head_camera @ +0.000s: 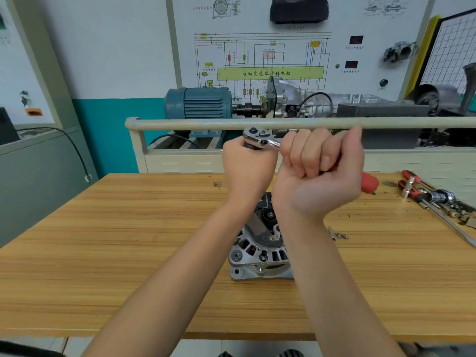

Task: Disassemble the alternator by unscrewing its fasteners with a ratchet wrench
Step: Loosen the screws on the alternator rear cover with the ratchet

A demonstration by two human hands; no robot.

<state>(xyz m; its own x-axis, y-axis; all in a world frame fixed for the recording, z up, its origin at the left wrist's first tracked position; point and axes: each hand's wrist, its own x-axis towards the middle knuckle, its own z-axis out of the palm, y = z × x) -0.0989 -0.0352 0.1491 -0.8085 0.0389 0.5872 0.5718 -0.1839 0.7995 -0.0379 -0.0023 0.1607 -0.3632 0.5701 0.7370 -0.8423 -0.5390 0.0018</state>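
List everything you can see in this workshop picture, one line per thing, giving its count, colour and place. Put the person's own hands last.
Alternator: one, silver and black, on the table between the forearms.
Ratchet wrench: one, silver head, red handle end, held up above the alternator.
Table: one, light wood, fills the foreground.
Loose fasteners: a few, metal, on the table right of the alternator.
Hand tools: several, red, black and metal, at the table's right edge.
Motor: one, blue-grey, on the rig behind.
Wiring diagram: one, multicoloured, on the white board behind.
Left hand: grips the wrench's head end.
Right hand: fist round the wrench handle.
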